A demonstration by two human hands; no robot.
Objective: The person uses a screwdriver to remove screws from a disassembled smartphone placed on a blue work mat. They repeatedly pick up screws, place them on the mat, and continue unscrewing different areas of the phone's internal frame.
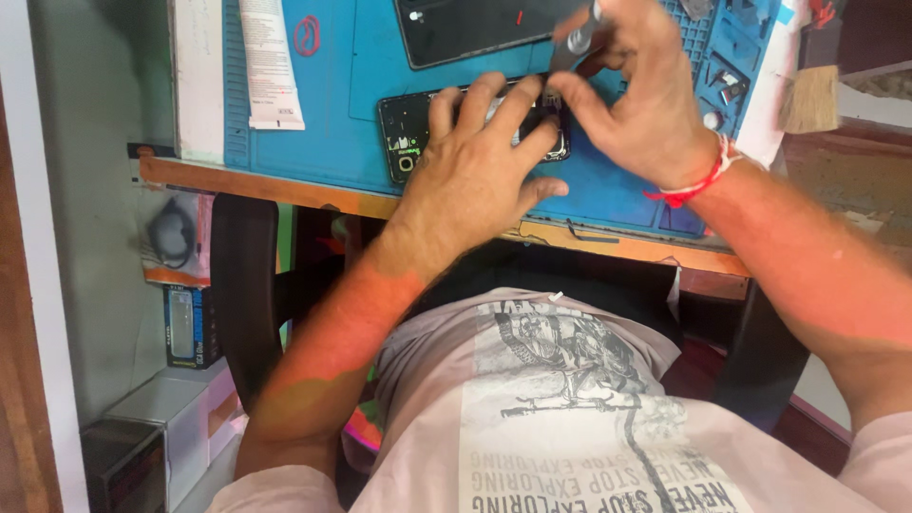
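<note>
On the blue rubber work mat, an opened black smartphone is pinned flat by the spread left hand; a slim grey-tipped screwdriver is pinched by the right hand.

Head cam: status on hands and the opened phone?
Left hand flat on opened phone, pinning it to blue mat. Right hand grips a dark tool at phone's edge. Second dark panel lies beyond, apart.

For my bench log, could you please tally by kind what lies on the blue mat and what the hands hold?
Opened phone under the left hand: 1
Dark back panel: 1
Tool in the right hand: 1
Paper slip: 1
Total: 4
</note>
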